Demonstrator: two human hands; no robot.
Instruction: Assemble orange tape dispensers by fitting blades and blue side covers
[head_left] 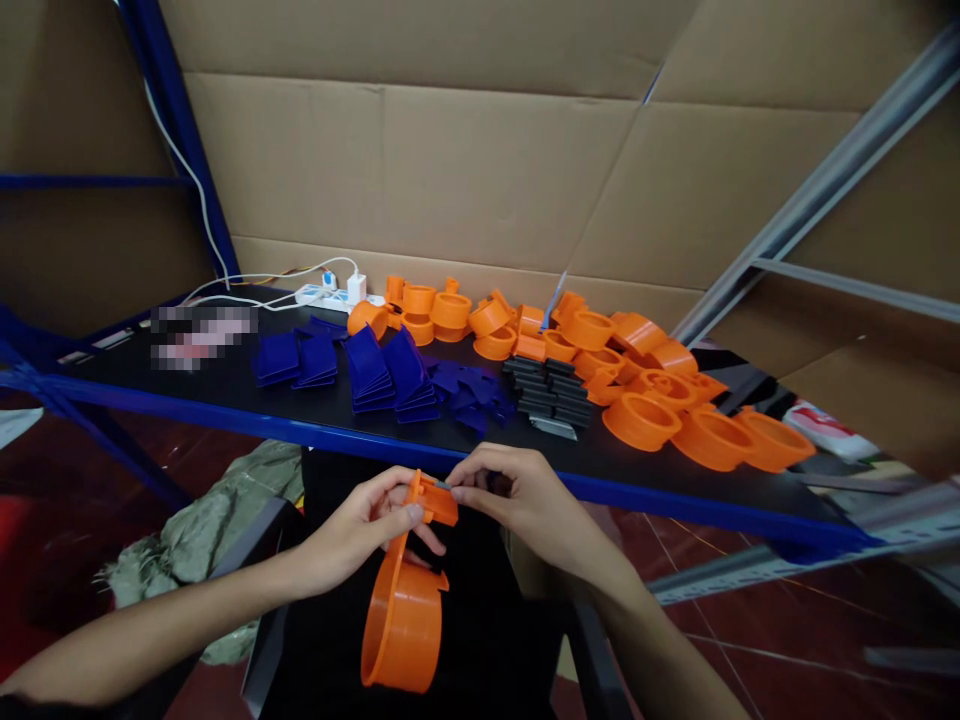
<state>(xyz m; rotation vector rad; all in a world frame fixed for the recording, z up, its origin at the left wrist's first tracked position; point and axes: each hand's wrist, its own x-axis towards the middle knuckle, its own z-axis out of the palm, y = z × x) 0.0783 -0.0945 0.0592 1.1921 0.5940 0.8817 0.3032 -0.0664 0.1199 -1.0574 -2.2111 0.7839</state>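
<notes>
My left hand [367, 525] grips an orange plastic cup-shaped part [405, 610] by its tabbed upper edge, the round body hanging down in front of the table edge. My right hand [517, 495] pinches a small dark piece against the orange tab [439, 498] at the part's top, fingertips meeting those of the left hand. Both hands are below and in front of the black table top [247, 395]. What the small piece is cannot be made out.
On the table lie many orange round parts [675, 400], stacks of dark blue flat pieces [375, 370], and a pile of black flat pieces [551, 395]. A white power strip with cables [330, 293] sits at the back. Cardboard walls stand behind; a blue rail [225, 420] edges the table.
</notes>
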